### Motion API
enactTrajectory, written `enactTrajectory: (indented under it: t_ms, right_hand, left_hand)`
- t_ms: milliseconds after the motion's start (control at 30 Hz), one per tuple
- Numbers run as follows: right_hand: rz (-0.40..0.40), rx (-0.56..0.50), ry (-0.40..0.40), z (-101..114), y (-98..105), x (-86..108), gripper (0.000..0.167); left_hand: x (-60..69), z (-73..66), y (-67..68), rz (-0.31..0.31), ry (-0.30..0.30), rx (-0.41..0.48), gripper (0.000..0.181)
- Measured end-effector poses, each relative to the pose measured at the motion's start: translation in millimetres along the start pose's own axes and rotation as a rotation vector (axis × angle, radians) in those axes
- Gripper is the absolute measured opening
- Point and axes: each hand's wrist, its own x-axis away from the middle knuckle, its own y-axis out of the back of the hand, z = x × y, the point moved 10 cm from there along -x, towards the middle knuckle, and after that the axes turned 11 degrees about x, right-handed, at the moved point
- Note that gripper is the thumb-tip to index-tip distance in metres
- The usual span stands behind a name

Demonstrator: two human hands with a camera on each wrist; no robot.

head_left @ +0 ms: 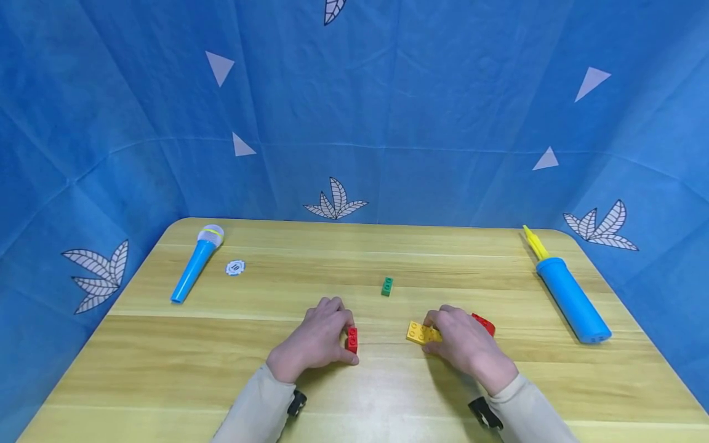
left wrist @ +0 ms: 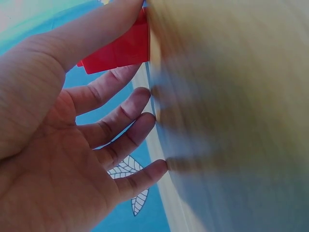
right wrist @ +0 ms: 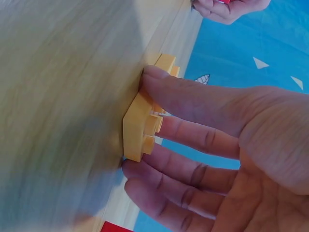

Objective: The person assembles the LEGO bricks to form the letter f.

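In the head view my left hand (head_left: 318, 338) pinches a small red brick (head_left: 352, 340) between thumb and forefinger on the table. The left wrist view shows the red brick (left wrist: 120, 50) between thumb and forefinger, the other fingertips touching the tabletop. My right hand (head_left: 465, 344) grips a flat yellow brick (head_left: 418, 333) lying studs up. Thumb and fingers lie along opposite edges of the yellow brick (right wrist: 137, 121) in the right wrist view. Another red brick (head_left: 484, 323), partly hidden, lies just beyond my right hand.
A small green brick (head_left: 387, 286) lies past both hands. A blue toy microphone (head_left: 195, 264) and a round white-and-blue chip (head_left: 235, 267) are at the left. At the right lies a blue pump (head_left: 573, 301) with a yellow nozzle. Blue cloth hangs behind the table (head_left: 288, 237).
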Motion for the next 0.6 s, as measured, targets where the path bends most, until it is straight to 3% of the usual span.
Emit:
enactTrajectory:
  t_ms: [400,600]
  right_hand:
    - [0.014,-0.028,0.035,3,-1,-1.7,0.027]
    - [-0.051,-0.021,0.107,16,12,-4.7,0.030]
  left_hand:
    - [0.1,-1.3,-0.4,0.004,0.002,-0.011,0.040]
    - [-0.4,-0.5,-0.5,0.004,0.009,-0.015,0.040]
